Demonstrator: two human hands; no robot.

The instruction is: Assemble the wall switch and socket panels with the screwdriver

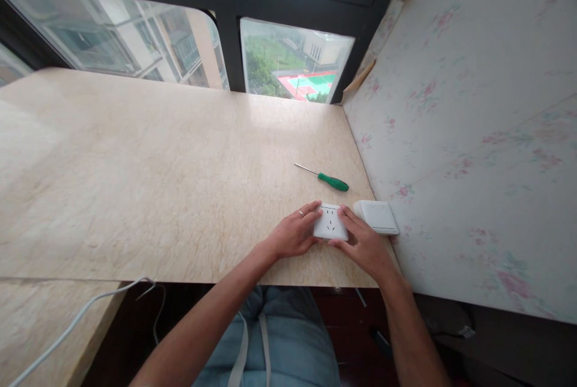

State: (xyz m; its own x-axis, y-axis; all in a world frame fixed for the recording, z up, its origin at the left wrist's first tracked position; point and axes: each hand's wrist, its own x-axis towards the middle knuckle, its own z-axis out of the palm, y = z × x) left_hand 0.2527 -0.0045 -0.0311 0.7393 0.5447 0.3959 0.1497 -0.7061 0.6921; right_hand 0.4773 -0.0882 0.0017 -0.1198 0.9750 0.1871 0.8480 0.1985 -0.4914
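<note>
A white wall socket (330, 222) lies face up on the beige marble-patterned table (180, 176), near its front right edge. My left hand (295, 234) grips the socket's left side, with a ring on one finger. My right hand (363, 243) grips its right side. Both hands have fingers curled round the socket's edges. Just right of my right hand, a white switch plate (377, 217) rests against the wall. Beyond the socket lies a green-handled screwdriver (325, 178), its metal shaft pointing left.
A floral-papered wall (473, 134) bounds the table on the right. Dark-framed windows (234, 32) run along the far edge. A white cable (81, 315) trails over a lower surface at the front left. My lap in blue cloth (270, 339) shows under the table edge.
</note>
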